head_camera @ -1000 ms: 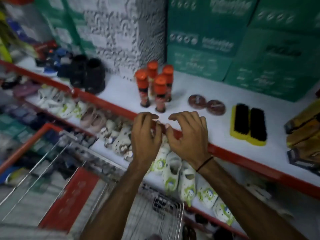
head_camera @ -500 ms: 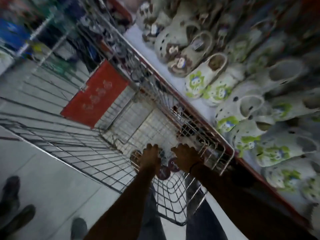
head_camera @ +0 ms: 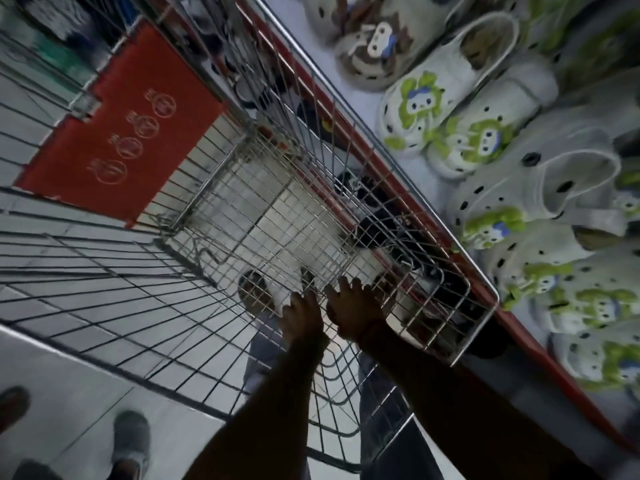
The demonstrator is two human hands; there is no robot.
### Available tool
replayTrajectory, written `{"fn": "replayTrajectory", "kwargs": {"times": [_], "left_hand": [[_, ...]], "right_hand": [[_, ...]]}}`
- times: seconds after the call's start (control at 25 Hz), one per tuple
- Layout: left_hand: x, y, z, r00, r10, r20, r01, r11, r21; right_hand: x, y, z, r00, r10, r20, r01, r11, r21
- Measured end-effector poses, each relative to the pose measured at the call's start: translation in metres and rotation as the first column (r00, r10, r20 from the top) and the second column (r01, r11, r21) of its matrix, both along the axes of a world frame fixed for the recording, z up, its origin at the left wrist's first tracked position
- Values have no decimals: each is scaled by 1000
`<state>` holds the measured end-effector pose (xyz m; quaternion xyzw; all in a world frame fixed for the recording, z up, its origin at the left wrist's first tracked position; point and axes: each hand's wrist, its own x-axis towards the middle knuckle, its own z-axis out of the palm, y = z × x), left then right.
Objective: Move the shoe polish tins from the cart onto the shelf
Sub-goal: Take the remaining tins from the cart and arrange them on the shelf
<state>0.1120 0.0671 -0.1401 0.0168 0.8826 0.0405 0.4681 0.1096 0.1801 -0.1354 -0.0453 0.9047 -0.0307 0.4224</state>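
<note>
Since a second ago the view had swung from the upper shelf, where two tins already lay, down into the silver wire shopping cart. I took this as the return trip for the next pick.

Both hands were deep in the near end of the basket, at about 6 o'clock in the frame. Half a second ago they were bunched over dark round tins; now the left hand and right hand sat side by side, nearly touching, fingers spread forward and down. I could not tell whether either had closed on anything; the palms hid whatever lay under them.

One dim round tin of shoe polish showed on the wire floor just beside the left hand, at its 10 o'clock. It appeared to lie flat, lid up; being a disc, it has no long axis in plan, only a short vertical one. Blur left the lid unreadable.

White clogs with green cartoon faces filled the red-edged lower shelf at 2 o'clock.
</note>
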Motion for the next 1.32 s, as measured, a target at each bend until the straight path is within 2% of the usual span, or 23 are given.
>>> {"fn": "replayTrajectory", "kwargs": {"times": [0.16, 0.32, 0.4, 0.52, 0.68, 0.72, 0.8, 0.96, 1.0, 1.08, 1.16, 1.24, 1.32], "left_hand": [[-54, -25, 52, 987, 74, -144, -61, 994, 96], [-121, -49, 147, 904, 169, -392, -68, 963, 259], [-152, -58, 203, 812, 252, -526, -29, 918, 396], [-190, -59, 292, 631, 415, -656, 106, 791, 602], [-216, -41, 389, 434, 536, -724, 288, 679, 676], [-217, -30, 412, 415, 545, -728, 358, 638, 682], [-217, 5, 453, 441, 529, -725, 483, 541, 689], [-206, 108, 505, 453, 460, -764, 670, 389, 632], [-202, 134, 512, 482, 426, -766, 690, 354, 631], [-192, 186, 524, 569, 281, -773, 702, 324, 635], [-191, 218, 523, 616, 99, -782, 691, 409, 596], [-193, 237, 513, 583, -49, -811, 725, 480, 493], [-193, 252, 503, 551, -127, -825, 751, 506, 424]], "right_hand": [[-44, 10, 56, 986, -124, -113, 118, 991, -62], [-115, 12, 162, 901, -218, -375, 148, 967, -205], [-145, 12, 223, 796, -309, -520, 157, 936, -317], [-171, 17, 322, 582, -434, -688, 133, 885, -446], [-170, 45, 431, 312, -521, -795, 54, 845, -532], [-163, 59, 455, 237, -529, -815, 54, 844, -533], [-147, 96, 492, 125, -520, -845, 104, 854, -510], [-100, 172, 532, -19, -480, -877, 292, 836, -464], [-89, 190, 534, -4, -461, -887, 358, 828, -432], [-61, 227, 537, 90, -480, -873, 528, 766, -367], [-48, 249, 532, 148, -492, -858, 647, 704, -292], [-43, 262, 524, 203, -455, -867, 709, 679, -190], [-43, 271, 515, 248, -418, -874, 728, 675, -116]]}}
